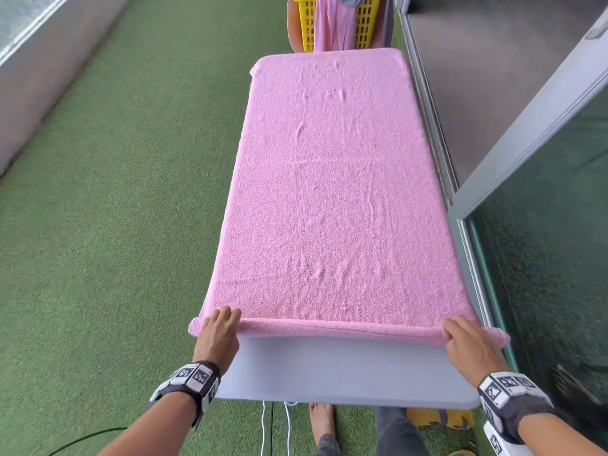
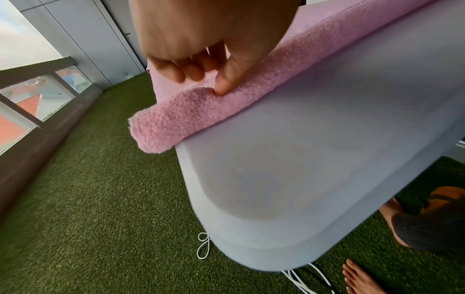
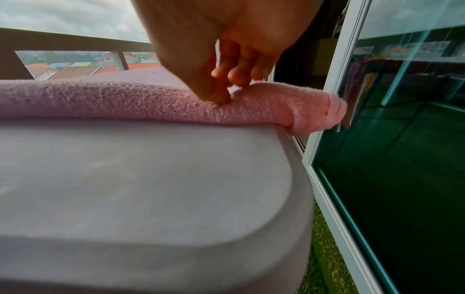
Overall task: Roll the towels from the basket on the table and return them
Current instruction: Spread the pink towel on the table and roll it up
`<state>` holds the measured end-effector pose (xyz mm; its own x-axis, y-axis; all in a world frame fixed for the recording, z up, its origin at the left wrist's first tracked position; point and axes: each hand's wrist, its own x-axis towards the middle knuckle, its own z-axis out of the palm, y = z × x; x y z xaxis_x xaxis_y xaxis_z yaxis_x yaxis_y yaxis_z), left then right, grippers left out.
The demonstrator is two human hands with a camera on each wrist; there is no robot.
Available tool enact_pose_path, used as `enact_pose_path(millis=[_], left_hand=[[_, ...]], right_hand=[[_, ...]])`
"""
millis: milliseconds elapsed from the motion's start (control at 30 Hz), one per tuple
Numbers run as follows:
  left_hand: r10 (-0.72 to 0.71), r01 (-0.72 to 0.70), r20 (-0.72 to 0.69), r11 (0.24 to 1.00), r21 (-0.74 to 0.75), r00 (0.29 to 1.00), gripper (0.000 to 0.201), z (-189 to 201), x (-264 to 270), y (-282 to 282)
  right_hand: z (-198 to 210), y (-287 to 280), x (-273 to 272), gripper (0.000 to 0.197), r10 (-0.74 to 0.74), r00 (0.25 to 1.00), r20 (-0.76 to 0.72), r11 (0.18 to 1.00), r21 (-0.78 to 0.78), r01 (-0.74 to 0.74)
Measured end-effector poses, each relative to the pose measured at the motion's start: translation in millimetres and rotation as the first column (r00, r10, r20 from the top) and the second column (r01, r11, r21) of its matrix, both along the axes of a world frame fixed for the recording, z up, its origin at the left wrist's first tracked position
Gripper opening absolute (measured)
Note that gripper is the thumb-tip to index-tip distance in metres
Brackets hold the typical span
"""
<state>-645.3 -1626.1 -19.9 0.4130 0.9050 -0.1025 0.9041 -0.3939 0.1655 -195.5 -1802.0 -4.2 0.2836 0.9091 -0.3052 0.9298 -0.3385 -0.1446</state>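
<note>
A pink towel point(image 1: 335, 192) lies flat along the grey table point(image 1: 345, 373), its near edge turned over into a thin roll point(image 1: 339, 327). My left hand point(image 1: 219, 327) holds the roll's left end, with curled fingers and thumb pinching the roll point(image 2: 191, 103) in the left wrist view. My right hand point(image 1: 460, 337) holds the right end, thumb and fingertips pressing into the roll point(image 3: 264, 107). A yellow basket point(image 1: 335, 21) stands beyond the table's far end with another pink towel point(image 1: 332, 28) draped over its rim.
Green artificial turf point(image 1: 115, 225) covers the floor to the left. A glass sliding door with a grey frame point(image 1: 533, 166) runs close along the table's right side. White cords point(image 1: 273, 422) and my bare foot point(image 1: 322, 419) lie under the near edge.
</note>
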Motion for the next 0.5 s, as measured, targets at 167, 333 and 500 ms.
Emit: enact_pose_path(millis=[167, 333, 500], left_hand=[[0.037, -0.037, -0.017, 0.999, -0.030, 0.999, 0.043, -7.2, 0.8, -3.0], [0.046, -0.044, 0.072, 0.999, -0.030, 0.996, 0.033, -2.9, 1.2, -2.2], [0.058, -0.053, 0.108, 0.997, -0.048, 0.992, 0.032, -4.6, -5.8, -21.0]], right_hand=[[-5.8, 3.5, 7.0, 0.038, 0.010, 1.000, -0.011, 1.000, 0.012, -0.010], [-3.5, 7.4, 12.7, 0.029, -0.042, 0.997, -0.058, 0.998, 0.044, 0.044], [-4.9, -10.2, 5.0, 0.029, -0.073, 0.994, -0.078, 0.997, 0.009, 0.074]])
